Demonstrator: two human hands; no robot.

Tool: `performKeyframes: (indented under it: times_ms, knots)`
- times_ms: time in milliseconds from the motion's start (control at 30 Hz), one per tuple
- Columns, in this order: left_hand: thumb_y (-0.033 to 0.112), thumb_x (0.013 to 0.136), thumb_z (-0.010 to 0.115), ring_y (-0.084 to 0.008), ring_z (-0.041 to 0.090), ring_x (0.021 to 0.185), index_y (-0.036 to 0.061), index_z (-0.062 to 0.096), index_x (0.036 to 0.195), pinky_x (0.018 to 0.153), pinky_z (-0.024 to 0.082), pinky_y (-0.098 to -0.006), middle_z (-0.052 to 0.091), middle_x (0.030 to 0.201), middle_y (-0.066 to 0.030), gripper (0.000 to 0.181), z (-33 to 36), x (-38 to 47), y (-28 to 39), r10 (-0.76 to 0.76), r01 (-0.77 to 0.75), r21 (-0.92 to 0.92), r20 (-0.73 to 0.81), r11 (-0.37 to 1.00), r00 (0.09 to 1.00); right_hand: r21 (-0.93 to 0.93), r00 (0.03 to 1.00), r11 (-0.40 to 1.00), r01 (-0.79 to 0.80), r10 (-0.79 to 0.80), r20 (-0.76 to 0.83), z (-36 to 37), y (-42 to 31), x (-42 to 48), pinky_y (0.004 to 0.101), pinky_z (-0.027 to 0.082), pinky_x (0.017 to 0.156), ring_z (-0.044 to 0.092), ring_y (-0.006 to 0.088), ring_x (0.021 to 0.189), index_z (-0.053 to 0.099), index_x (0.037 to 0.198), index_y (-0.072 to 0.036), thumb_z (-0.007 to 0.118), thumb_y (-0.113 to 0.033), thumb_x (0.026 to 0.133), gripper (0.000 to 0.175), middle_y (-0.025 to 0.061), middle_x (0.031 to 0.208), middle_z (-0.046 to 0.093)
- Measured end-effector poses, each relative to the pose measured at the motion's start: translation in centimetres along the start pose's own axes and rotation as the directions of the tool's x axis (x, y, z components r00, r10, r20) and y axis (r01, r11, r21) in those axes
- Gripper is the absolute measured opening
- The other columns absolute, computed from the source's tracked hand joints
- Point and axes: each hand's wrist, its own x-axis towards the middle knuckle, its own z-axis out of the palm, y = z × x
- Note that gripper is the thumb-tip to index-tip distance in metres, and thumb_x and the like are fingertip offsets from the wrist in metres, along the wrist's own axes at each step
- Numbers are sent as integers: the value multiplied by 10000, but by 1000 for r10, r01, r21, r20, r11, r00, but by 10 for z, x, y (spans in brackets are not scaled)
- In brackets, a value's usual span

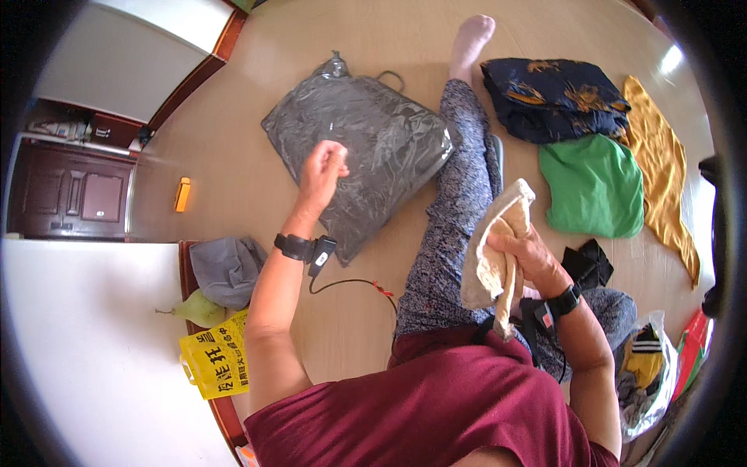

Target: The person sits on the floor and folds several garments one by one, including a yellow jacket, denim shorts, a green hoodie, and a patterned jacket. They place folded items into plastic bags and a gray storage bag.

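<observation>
My right hand (pixel 528 257) grips a crumpled cream-coloured cloth item (pixel 484 262) above my lap; what kind of item it is cannot be told. My left hand (pixel 324 175) is raised over a shiny dark plastic bag (pixel 373 128), which lies flat on the floor. Its fingers are curled, and whether they hold anything cannot be told. To the right of my outstretched leg sit a folded navy fabric with a gold pattern (pixel 554 96) and a folded green cloth (pixel 592 187). A mustard-yellow garment (pixel 659 169) is spread beside them.
Black fabric (pixel 586 265) lies near my bent knee, and a clear plastic bag of clothes (pixel 648 373) stands at the right. At the left are a white surface (pixel 99 327), a grey cloth (pixel 227 271), a green gourd (pixel 198 309), a yellow printed bag (pixel 216 356) and a small orange-yellow object (pixel 182 194).
</observation>
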Motion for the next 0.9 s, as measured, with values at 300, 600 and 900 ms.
performKeyframes:
  times_ms: [300,600,900]
  knots:
    - [337,726,834,-376,540,1101,35,586,1127,874,469,-475,565,1136,-152,560,100,-75,-116,107,-302,823,288,481,952,176,999,984,33,-28,-35,-33,26,-13,341,568,863,673,200,970,534,1302,-28,641,-73,916,403,86,1126,656]
    - [254,938,652,-222,601,689,38,728,910,632,488,-381,651,781,-101,230,85,-52,-166,-120,56,527,88,848,989,104,995,992,-75,67,80,-28,12,-15,402,524,986,627,264,1153,428,1436,-8,617,-63,895,576,127,1288,606]
    - [184,1010,576,-55,537,597,6,648,1262,536,433,-228,587,707,36,317,75,-52,-32,-45,51,-47,126,998,991,299,929,954,6,-116,351,48,-24,38,360,547,938,655,209,1117,505,1392,-13,638,-46,921,491,96,1231,657]
